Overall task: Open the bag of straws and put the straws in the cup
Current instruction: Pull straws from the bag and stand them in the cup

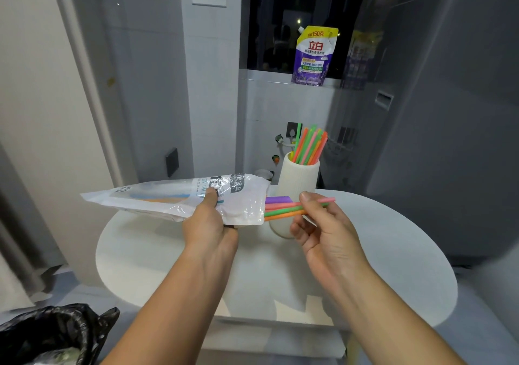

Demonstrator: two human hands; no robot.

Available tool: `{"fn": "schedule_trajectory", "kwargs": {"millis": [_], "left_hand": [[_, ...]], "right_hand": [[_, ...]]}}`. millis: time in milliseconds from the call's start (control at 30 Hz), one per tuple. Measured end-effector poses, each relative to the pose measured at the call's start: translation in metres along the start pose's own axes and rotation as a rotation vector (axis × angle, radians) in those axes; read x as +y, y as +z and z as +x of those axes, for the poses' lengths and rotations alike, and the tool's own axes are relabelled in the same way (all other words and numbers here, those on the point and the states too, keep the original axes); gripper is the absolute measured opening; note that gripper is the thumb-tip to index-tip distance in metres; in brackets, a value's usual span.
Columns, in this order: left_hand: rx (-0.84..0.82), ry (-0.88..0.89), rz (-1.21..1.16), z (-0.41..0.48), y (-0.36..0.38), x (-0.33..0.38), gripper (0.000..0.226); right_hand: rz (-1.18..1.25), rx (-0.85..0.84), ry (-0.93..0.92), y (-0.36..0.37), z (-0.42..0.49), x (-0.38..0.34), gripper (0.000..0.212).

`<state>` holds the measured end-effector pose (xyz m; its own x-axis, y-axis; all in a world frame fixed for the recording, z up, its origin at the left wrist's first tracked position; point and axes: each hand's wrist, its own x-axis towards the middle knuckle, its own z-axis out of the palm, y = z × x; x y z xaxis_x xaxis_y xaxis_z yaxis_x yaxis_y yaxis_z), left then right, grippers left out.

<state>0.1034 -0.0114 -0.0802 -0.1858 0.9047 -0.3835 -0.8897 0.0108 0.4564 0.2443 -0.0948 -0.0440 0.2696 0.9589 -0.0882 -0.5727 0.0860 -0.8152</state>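
Observation:
My left hand [209, 224] holds a white and clear plastic straw bag [174, 199] level above the round white table [379, 241], its open mouth facing right. Several coloured straws [283, 207] stick out of that mouth: purple, pink, green and orange. My right hand [323, 224] pinches their free ends between thumb and fingers. Just behind the hands stands a tall white ribbed cup [299, 178] on the table. It holds several straws [309, 147] upright, orange, green and pink. The cup's lower part is hidden by the bag and my right hand.
A purple detergent pouch [313, 55] stands on the ledge by the dark window. A large grey appliance [449, 111] rises at the right. A bin with a black liner [53, 333] sits at the bottom left. A wall tap and socket [286, 137] are behind the cup.

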Motion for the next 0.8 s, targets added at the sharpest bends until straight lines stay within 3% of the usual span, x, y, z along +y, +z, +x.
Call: {"fn": "schedule_trajectory", "kwargs": {"millis": [200,333,500,600,800], "left_hand": [[0.010,-0.002,0.001,0.000,0.000,0.000,0.042],[0.021,-0.010,-0.006,-0.004,0.001,-0.002,0.042],[0.038,-0.009,-0.008,-0.008,0.001,-0.005,0.042],[0.040,-0.012,-0.009,-0.008,0.002,-0.006,0.042],[0.050,-0.047,-0.029,-0.010,0.002,-0.006,0.041]], "right_hand": [[0.060,-0.017,0.052,-0.001,0.003,0.002,0.008],[0.080,-0.010,0.003,0.002,0.003,0.015,0.028],[0.234,0.062,0.054,0.002,0.009,0.019,0.021],[0.033,0.098,-0.037,0.001,0.009,0.022,0.006],[-0.362,0.195,-0.240,-0.002,0.011,0.023,0.028]]}}
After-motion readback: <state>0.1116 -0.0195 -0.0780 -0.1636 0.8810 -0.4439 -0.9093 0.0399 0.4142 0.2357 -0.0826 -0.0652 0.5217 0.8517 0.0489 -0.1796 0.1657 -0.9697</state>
